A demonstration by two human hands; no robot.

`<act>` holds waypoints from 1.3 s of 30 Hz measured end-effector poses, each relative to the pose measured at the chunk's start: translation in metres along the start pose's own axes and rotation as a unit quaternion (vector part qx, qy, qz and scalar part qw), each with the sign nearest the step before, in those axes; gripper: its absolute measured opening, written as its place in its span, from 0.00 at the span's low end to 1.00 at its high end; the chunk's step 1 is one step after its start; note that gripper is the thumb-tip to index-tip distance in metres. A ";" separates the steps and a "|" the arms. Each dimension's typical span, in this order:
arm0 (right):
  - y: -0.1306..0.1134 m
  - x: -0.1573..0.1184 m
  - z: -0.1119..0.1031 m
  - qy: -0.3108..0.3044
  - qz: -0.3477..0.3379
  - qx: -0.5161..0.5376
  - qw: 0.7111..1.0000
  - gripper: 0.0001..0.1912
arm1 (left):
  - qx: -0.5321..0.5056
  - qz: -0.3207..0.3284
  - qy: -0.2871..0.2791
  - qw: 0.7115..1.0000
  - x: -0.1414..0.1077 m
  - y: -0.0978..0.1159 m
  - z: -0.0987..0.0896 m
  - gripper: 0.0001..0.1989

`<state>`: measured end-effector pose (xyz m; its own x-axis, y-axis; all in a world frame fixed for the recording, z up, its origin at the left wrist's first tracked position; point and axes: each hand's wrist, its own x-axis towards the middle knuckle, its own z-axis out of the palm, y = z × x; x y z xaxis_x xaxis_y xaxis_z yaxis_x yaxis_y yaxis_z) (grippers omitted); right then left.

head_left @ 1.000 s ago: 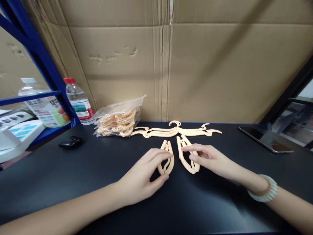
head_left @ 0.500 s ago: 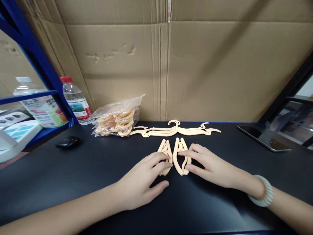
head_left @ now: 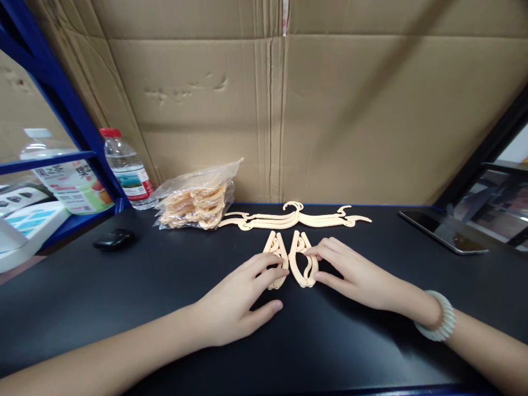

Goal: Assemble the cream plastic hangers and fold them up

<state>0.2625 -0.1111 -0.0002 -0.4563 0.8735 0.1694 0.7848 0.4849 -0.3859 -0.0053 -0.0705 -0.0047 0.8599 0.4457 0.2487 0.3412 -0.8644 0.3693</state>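
Two cream folding clothes hangers lie folded side by side on the black table. My left hand has its fingers curled over the left folded hanger (head_left: 269, 242), and its fingertips reach the inner edge. The thumb of my left hand (head_left: 235, 297) stays apart, near the tabletop. At the right folded hanger (head_left: 293, 261), my right hand (head_left: 346, 272) has its index fingertip by the loop and its thumb at the outer edge, a light hold. Behind them, several unfolded hangers (head_left: 317, 221) lie stacked with their hooks toward the cardboard.
A clear plastic bag (head_left: 193, 203) of more hangers stands at back left, near a red-capped water bottle (head_left: 127, 173). A black mouse (head_left: 114, 240) lies at left. On the right is a phone (head_left: 443, 232). A cardboard wall (head_left: 350, 110) closes the back.
Both folded hangers have slid slightly away from me and to the left, with my hands moving along on them. The unfolded hangers and the bag keep their places.
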 end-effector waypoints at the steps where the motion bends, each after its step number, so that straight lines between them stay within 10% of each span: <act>1: 0.000 0.000 0.000 0.002 -0.002 -0.002 1.000 0.17 | -0.001 0.001 0.001 1.000 0.000 0.000 0.000 0.23; 22: 0.006 0.003 -0.006 0.032 -0.030 0.030 0.999 0.15 | 0.002 0.005 0.013 1.000 0.003 -0.005 -0.005 0.22; 39: 0.112 0.006 -0.019 0.158 0.030 -0.130 0.978 0.20 | 0.006 -0.056 0.074 0.996 0.007 -0.034 -0.010 0.15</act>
<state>0.3558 -0.0506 -0.0255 -0.2864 0.8504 0.4414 0.9052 0.3911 -0.1662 -0.0149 -0.0357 -0.0066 0.7517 0.5676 0.3360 0.4371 -0.8101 0.3908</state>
